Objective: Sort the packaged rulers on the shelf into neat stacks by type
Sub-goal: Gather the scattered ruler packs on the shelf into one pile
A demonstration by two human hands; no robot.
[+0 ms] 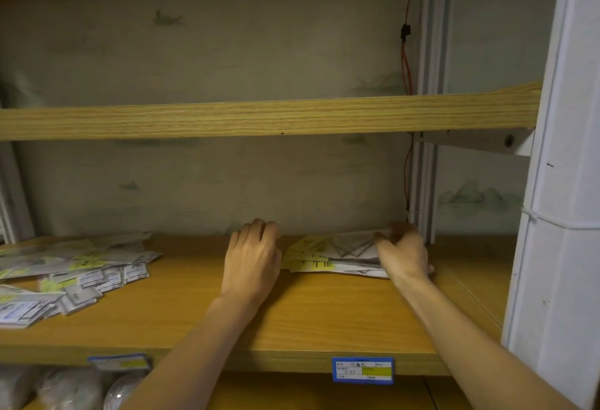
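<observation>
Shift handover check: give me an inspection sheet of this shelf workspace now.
Surface: wooden shelf, bare in the middle.
Job's things: small stack of packaged rulers at right rear; loose pile of packages spread at left.
Clutter: nothing seen.
Grippers: left hand with fingers curled against the stack's left end; right hand on its right end, grip unclear.
Cables: red wire runs down the rear upright.
Surroundings: upper shelf board; blue label on the front edge; white post at right.

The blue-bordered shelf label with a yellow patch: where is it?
In the head view, the blue-bordered shelf label is on the wooden shelf's front edge, lower right, below the right forearm.
</observation>
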